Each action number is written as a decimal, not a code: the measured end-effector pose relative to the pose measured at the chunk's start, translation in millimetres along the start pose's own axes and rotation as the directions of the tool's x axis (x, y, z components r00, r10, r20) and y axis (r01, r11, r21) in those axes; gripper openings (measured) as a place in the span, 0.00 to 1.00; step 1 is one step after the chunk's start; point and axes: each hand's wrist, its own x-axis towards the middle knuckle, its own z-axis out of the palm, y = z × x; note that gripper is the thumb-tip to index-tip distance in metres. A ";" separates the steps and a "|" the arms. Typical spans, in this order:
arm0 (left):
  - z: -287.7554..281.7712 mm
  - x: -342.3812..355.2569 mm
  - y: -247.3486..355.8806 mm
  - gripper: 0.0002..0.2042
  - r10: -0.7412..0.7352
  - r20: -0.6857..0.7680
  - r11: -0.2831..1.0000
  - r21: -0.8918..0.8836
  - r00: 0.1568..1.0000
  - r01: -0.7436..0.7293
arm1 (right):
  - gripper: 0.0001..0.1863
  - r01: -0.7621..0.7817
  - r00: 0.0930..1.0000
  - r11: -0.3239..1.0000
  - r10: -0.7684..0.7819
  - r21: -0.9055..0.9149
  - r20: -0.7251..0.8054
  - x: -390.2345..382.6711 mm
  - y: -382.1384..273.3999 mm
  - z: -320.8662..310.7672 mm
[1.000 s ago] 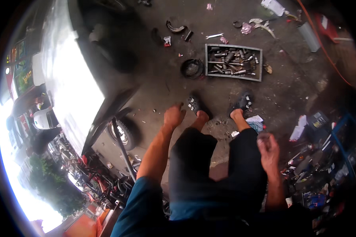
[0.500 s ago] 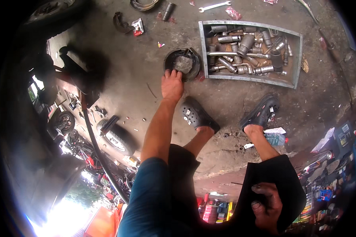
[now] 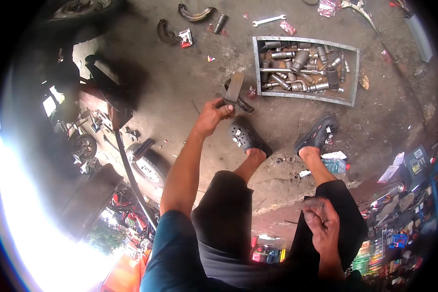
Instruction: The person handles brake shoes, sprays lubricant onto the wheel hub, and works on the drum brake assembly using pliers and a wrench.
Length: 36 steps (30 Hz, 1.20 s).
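My left hand (image 3: 213,118) is closed on a dark brake shoe (image 3: 234,88), thumb on its near end. A flat grey-brown face of the brake shoe points up at me. Beside it on the right sits a dark curved metal piece (image 3: 245,104), and I cannot tell whether the two are joined. Over my right thigh, my right hand (image 3: 323,221) is curled, palm up, with blackened fingers and nothing visible in it.
Right of the brake shoe lies a metal tray (image 3: 306,100) full of sockets. Farther off are curved brake shoes (image 3: 194,14), a loose socket (image 3: 221,23) and an open-ended wrench (image 3: 269,21). A small wheel (image 3: 146,168) lies at left; a plastic bottle (image 3: 337,166) is by my right foot.
My left hand has lifted and tilted the dark ring-shaped piece it was touching on the floor, bringing it nearer me. My right hand has moved up slightly, its fingers more closed.
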 end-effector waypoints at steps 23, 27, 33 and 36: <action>150.5 -340.8 162.7 0.19 0.172 0.279 0.933 -0.354 0.945 -0.066 | 0.42 -0.143 0.863 0.946 -0.025 0.292 0.505 40.4 -102.6 48.0; 169.7 -363.7 179.5 0.19 0.180 0.271 0.891 -0.451 0.945 -0.040 | 0.43 -0.277 0.780 0.883 -0.023 0.378 0.625 22.3 -70.6 12.4; 189.8 -388.7 174.8 0.17 0.144 0.330 0.959 -0.280 0.933 -0.048 | 0.29 -0.253 0.894 0.810 -0.012 0.528 0.448 -32.1 -76.6 -2.9; 214.4 -402.0 183.0 0.17 0.180 0.259 0.969 -0.212 0.949 -0.126 | 0.25 -0.192 0.880 0.804 -0.113 0.563 0.462 -56.4 -101.6 -2.0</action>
